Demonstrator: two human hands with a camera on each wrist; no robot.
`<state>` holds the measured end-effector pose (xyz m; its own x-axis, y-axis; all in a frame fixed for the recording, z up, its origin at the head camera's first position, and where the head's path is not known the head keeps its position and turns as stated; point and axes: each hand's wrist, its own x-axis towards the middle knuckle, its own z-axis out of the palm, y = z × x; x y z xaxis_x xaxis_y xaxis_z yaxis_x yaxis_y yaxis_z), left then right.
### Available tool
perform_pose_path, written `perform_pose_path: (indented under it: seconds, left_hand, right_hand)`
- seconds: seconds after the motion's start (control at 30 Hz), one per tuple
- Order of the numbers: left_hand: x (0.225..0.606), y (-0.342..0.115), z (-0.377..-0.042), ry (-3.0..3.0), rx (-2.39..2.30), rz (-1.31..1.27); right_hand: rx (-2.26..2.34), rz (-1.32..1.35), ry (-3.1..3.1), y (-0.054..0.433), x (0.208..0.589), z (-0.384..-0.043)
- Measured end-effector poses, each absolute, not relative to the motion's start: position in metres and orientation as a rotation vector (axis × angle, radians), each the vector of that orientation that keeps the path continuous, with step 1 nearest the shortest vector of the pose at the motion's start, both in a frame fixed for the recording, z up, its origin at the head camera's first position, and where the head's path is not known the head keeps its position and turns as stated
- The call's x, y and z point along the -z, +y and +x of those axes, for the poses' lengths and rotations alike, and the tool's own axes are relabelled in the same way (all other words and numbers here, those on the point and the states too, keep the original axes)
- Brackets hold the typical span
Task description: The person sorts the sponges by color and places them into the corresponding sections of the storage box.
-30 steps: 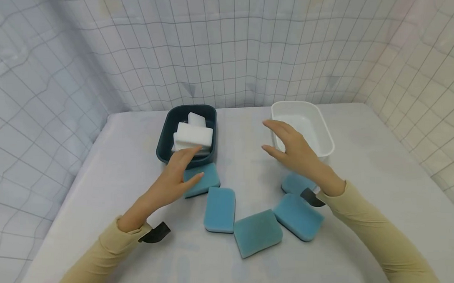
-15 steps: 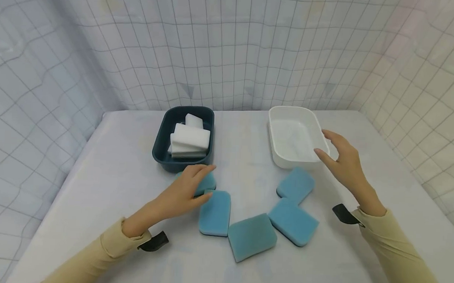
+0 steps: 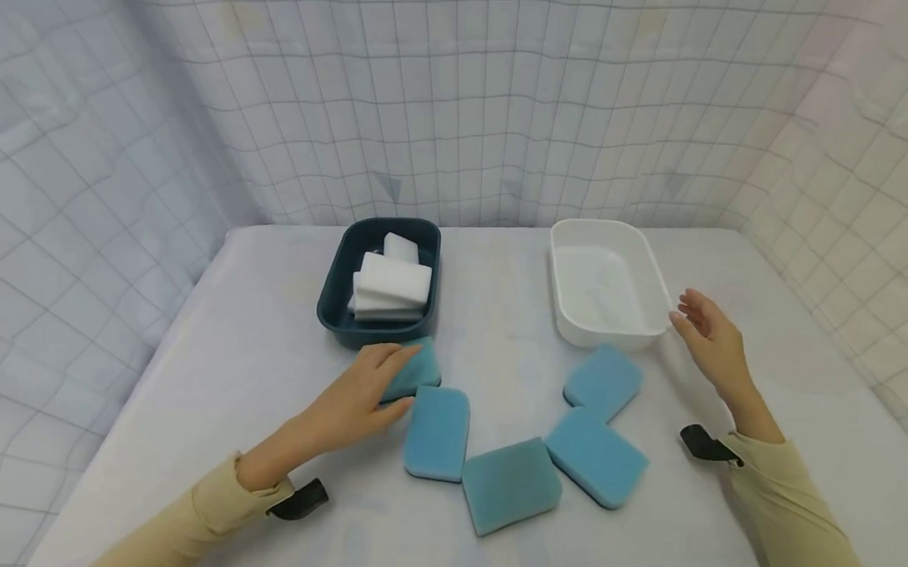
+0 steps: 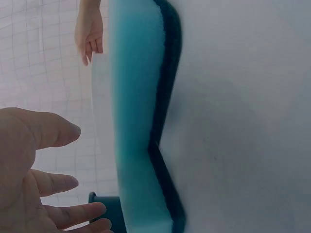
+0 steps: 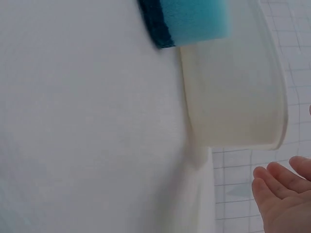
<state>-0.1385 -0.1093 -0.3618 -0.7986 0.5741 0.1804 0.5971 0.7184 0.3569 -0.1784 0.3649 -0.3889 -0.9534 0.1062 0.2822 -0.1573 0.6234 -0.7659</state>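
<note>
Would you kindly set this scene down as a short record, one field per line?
Left hand: hovers near the dark tub, holding nothing
Right hand: beside the white tub, holding nothing
Dark tub: holds white blocks
White tub: right of the dark tub
Sponges: five, blue to teal, dark sides down on the table

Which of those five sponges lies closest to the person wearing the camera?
The greenish sponge mid-row. It sits lowest in the head view, while two on either side curve back toward the dark tub and white tub.
</note>
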Motion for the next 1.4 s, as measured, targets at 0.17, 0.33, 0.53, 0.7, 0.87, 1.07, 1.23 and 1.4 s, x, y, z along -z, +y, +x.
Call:
perform_pose_path:
  seconds: [0.17,0.33,0.53,0.7,0.87,1.07,1.23,1.4]
  left_hand:
    - [0.372,-0.124,-0.14,-2.898,0.565,-0.836]
    - [0.378,-0.135,-0.141,-2.921,0.557,-0.777]
    - [0.381,-0.143,-0.143,-2.96,0.592,-0.719]
    - [0.382,-0.143,-0.148,-2.975,0.644,-0.73]
    - [0.38,-0.14,-0.152,-3.008,0.669,-0.762]
    - [0.382,-0.139,-0.159,-3.007,0.738,-0.781]
    - [0.386,-0.142,-0.166,-2.944,0.795,-0.778]
    - [0.387,-0.141,-0.167,-2.855,0.797,-0.833]
  right_hand:
    - [-1.513,-0.015,-2.607,0.369,0.4,-0.184]
    - [-1.927,-0.012,-2.57,0.37,0.407,-0.189]
    - [-2.286,-0.005,-2.445,0.369,0.412,-0.194]
    - [-2.354,0.029,-2.383,0.367,0.415,-0.196]
    - [-2.361,0.019,-2.365,0.367,0.415,-0.196]
    - [-2.352,0.022,-2.358,0.369,0.415,-0.193]
    - [-2.349,0.038,-2.361,0.368,0.416,-0.194]
    - [-2.379,0.026,-2.324,0.367,0.415,-0.193]
